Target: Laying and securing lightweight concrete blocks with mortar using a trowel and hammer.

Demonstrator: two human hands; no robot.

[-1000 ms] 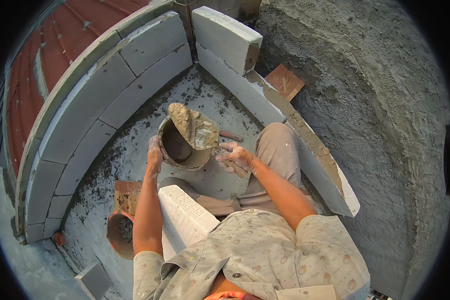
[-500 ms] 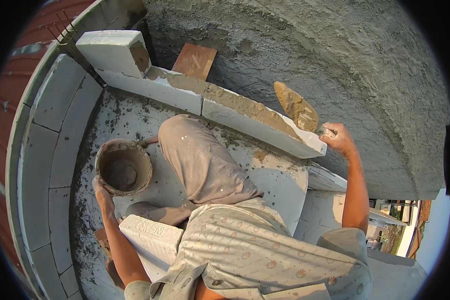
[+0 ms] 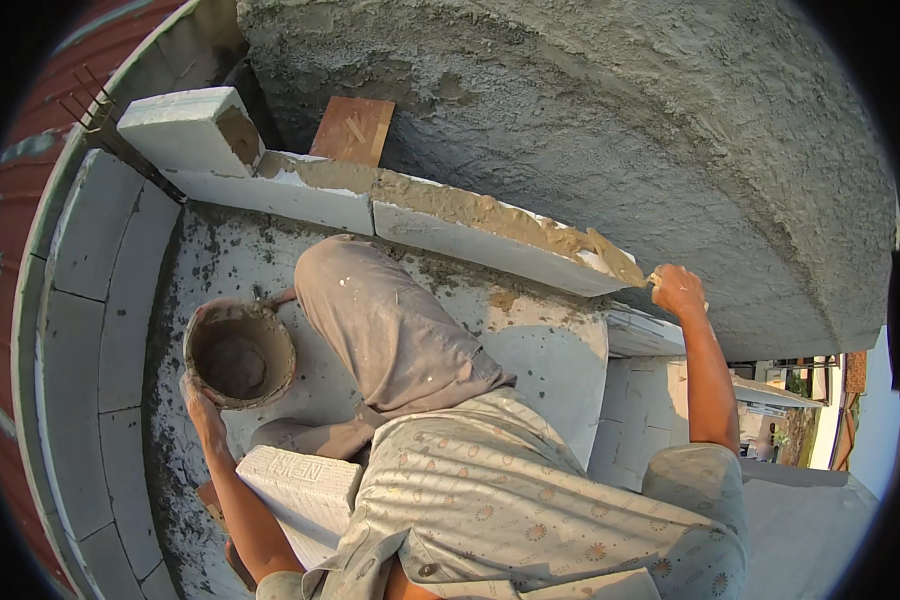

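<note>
My right hand point(image 3: 679, 290) is closed in a fist around the handle of a trowel point(image 3: 615, 258), whose mortar-smeared blade is down at the right end of a mortar strip point(image 3: 450, 207). My left hand point(image 3: 201, 408) is against the lower left side of a round bucket point(image 3: 279, 345); how tightly those fingers grip, I cannot tell. Inside, some mortar point(image 3: 238, 372) sits at the bottom.

The strip lies along the top of a row of pale blocks point(image 3: 480, 245), with 1 joint showing between 2 of them. On the row's left end stands 1 more block point(image 3: 180, 135), and just behind the row is a brown board point(image 3: 355, 130). Near my left forearm, 1 white block point(image 3: 300, 490) rests beside my shirt. Farther out, a curved block wall point(image 3: 75, 370) runs on the left, and a rough grey surface point(image 3: 620, 100) slopes beyond the row.
</note>
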